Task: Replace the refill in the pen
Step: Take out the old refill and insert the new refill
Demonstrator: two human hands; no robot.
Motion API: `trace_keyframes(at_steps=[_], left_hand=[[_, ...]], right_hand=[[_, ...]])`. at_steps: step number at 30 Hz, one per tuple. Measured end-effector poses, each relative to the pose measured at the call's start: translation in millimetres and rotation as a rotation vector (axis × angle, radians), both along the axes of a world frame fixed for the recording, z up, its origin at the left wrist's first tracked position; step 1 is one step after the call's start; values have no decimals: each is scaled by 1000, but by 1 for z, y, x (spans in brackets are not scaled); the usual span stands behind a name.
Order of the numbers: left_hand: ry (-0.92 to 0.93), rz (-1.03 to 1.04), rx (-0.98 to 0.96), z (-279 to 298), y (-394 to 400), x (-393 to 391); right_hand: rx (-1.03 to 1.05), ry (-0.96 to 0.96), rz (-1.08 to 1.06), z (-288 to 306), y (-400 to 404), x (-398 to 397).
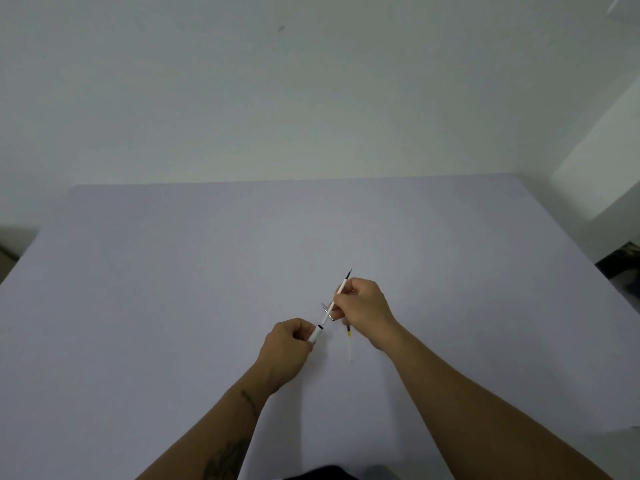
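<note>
My left hand (pixel 289 344) grips a white pen barrel (pixel 316 333) whose dark open end points up and to the right. My right hand (pixel 363 306) pinches a thin white refill (pixel 341 289) with its dark tip pointing away from me. The refill's lower end hangs just above the barrel's opening, nearly in line with it. A small silvery pen part (pixel 326 310) shows by my right fingers. A second refill (pixel 349 344), pale with a yellow and dark end, lies on the table under my right hand.
A wide pale lilac table (pixel 173 289) spreads all around my hands, its far edge meeting a white wall. A white block (pixel 602 174) stands at the far right, with dark clutter below it.
</note>
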State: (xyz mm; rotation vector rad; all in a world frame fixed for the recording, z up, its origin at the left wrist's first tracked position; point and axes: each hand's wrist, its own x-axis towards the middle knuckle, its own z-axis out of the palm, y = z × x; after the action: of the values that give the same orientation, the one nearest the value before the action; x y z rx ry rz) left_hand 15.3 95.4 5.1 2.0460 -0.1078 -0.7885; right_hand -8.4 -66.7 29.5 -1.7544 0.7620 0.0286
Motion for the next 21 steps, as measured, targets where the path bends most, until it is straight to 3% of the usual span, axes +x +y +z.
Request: trace_keyframes(at_steps=[9, 18, 21], left_hand=[[2, 55, -46, 8, 10, 1], [9, 144, -70, 7, 17, 6], [21, 193, -74, 2, 22, 8]], right_hand=[[15, 20, 102, 4, 11, 7], [-5, 96, 360, 2, 6, 22], [-132, 154, 340, -7, -11, 30]])
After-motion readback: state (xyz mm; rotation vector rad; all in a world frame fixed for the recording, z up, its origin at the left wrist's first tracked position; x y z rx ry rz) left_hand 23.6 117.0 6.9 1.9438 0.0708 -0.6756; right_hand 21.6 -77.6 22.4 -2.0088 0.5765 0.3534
